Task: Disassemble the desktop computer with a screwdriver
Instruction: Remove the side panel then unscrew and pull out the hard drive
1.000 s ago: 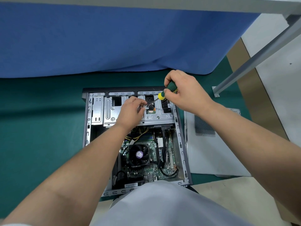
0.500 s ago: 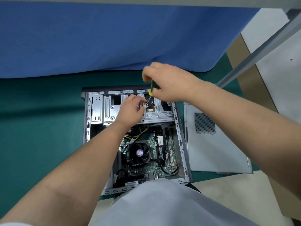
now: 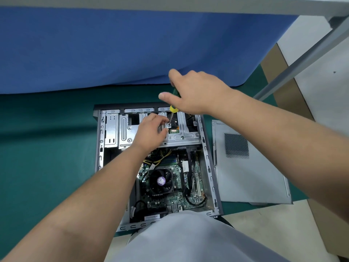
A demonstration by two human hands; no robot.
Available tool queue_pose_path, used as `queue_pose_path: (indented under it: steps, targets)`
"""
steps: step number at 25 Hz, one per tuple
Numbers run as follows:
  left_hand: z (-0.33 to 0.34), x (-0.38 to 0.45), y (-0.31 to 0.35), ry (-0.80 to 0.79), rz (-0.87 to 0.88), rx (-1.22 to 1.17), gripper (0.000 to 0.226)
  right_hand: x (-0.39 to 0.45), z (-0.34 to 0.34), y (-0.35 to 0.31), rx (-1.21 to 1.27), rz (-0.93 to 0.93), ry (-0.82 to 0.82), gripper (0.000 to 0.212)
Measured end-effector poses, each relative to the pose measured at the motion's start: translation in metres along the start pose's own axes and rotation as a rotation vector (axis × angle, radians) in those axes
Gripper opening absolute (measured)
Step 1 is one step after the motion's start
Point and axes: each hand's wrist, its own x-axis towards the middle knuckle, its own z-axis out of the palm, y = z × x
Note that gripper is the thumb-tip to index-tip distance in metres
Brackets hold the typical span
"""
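An open desktop computer case (image 3: 207,167) lies on its side on the green mat, motherboard and black CPU fan (image 3: 160,181) showing. My right hand (image 3: 194,93) grips a green-and-yellow screwdriver (image 3: 173,108) nearly upright. Its tip stands on a screw (image 3: 168,126) in the silver drive cage (image 3: 181,136) at the case's far end. My left hand (image 3: 151,132) rests on the cage just left of the tip, fingers curled close to the screw. Whether those fingers pinch anything is hidden.
The removed grey side panel (image 3: 251,173) with a perforated vent lies on the mat right of the case. A blue cloth (image 3: 113,48) hangs along the far edge. A grey metal table leg (image 3: 302,59) slants at the upper right. My pale-clothed lap (image 3: 188,241) covers the case's near end.
My right hand swung left and up over the cage, bringing the screwdriver from slanted to nearly upright on the screw. The left hand stayed beside the screw.
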Motion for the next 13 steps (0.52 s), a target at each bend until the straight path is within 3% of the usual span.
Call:
queue_pose_path:
  steps: [3,5,9,13]
  targets:
    - [0.003,0.0,-0.001,0.012,-0.008,0.005,0.033,-0.005,0.005,0.001,0.065,-0.135,0.014,0.022]
    - [0.003,-0.001,-0.002,-0.019,-0.009,0.04,0.046,-0.009,0.004,0.001,0.166,-0.192,-0.058,0.032]
    - [0.002,-0.006,0.001,-0.134,0.032,0.209,0.107,-0.008,0.008,0.002,-0.022,-0.041,0.034,0.041]
    - [0.013,-0.016,-0.001,-0.25,0.103,0.57,0.147,-0.007,0.009,0.007,0.028,-0.135,0.022,0.025]
